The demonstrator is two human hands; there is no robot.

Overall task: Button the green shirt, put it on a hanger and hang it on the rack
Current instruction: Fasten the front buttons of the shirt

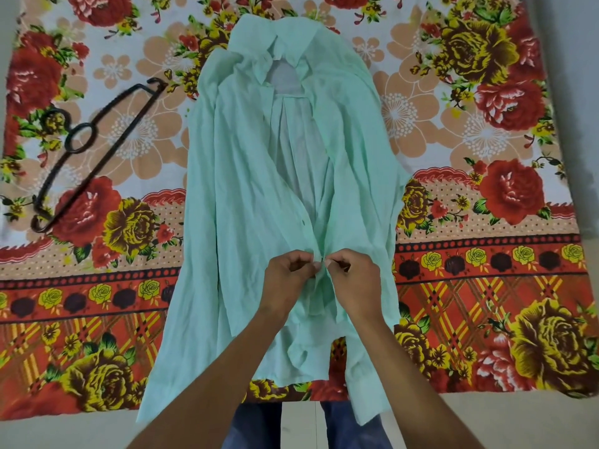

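Head view showed the green shirt [246,176] laid flat and face up at the centre of the frame, with the collar [278,43] towards the top edge and the hem towards the bottom edge. The fabric was thin, pale mint green and finely creased. The two front panels lay apart from the collar down to the lower centre, forming a long narrow V. The paler inner back panel, with a central pleat, was exposed inside the V. Both sleeves lay straight down along the outer sides of the body.

The left hand [285,277] and the right hand [353,280] met at the lower centre of the frame, at the bottom of the V. The left fingers [308,259] were curled and pinched the edge of one front panel. The right fingers [334,260] were curled and pinched the facing edge. The fingertips of the two hands nearly touched.

The hanger [67,142] lay in the upper left of the frame, well apart from the shirt. It was dark and thin, with curved arms, a straight bar and a ring at its middle.

The floral sheet [486,140] lay under both items, printed with red and yellow roses and a chequered border. Blue trousers [256,422] showed at the bottom edge.
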